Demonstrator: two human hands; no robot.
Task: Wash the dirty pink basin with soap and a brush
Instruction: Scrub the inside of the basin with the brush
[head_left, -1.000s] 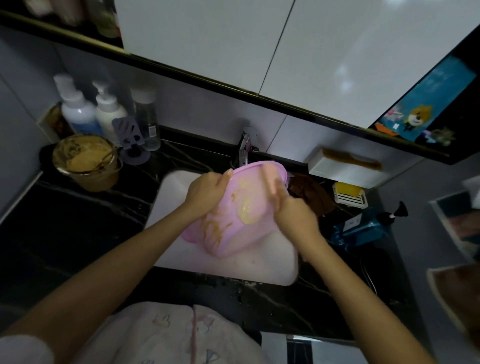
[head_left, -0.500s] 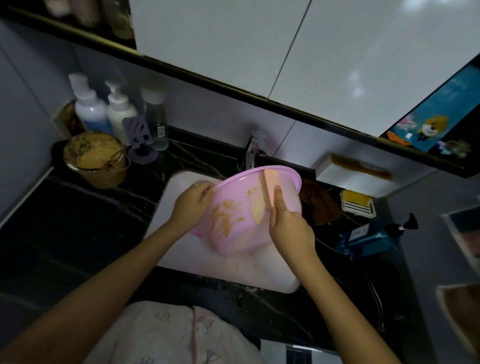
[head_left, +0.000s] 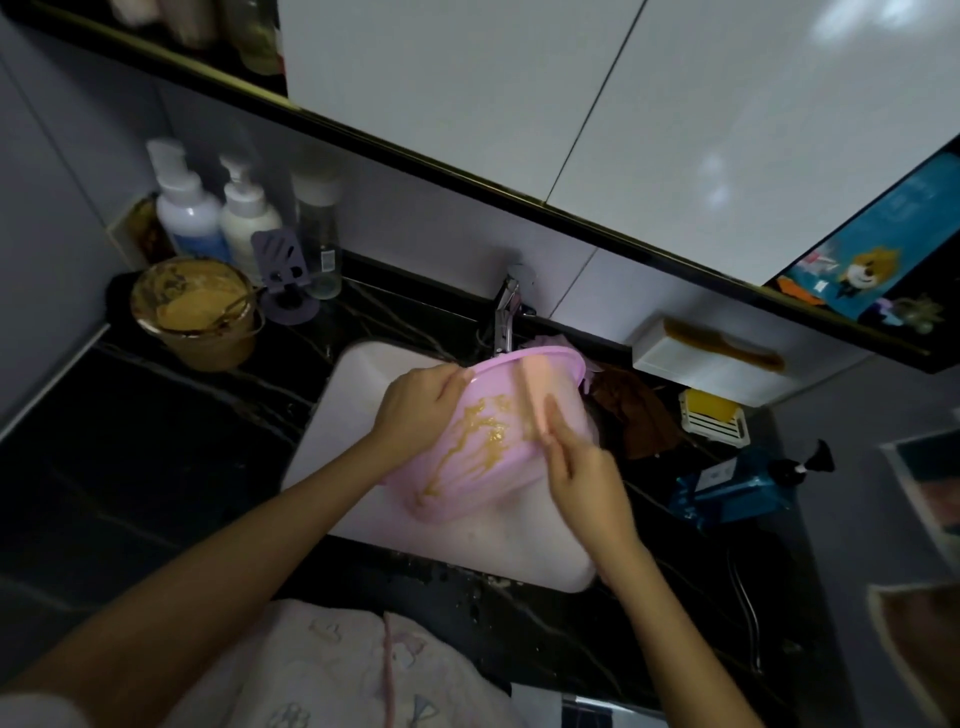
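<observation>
The pink basin (head_left: 483, 467) is tilted over the white sink (head_left: 353, 374), its opening facing me, with yellow-brown smears running down its inside. My left hand (head_left: 415, 402) grips the basin's left rim. My right hand (head_left: 582, 473) holds a pale pink flat brush (head_left: 537, 395) pressed against the inside wall near the upper rim. The bristle side is hidden from me.
A faucet (head_left: 506, 312) stands behind the sink. A bucket of brown paste (head_left: 200, 312) and pump bottles (head_left: 218, 213) sit at the left on the black counter. A brown cloth (head_left: 634, 410), yellow soap in a dish (head_left: 714, 413) and a blue bottle (head_left: 737, 488) lie right.
My left hand slid from the basin's side up to its left rim. The basin turned more upright toward me and the brush shifted along the inside wall.
</observation>
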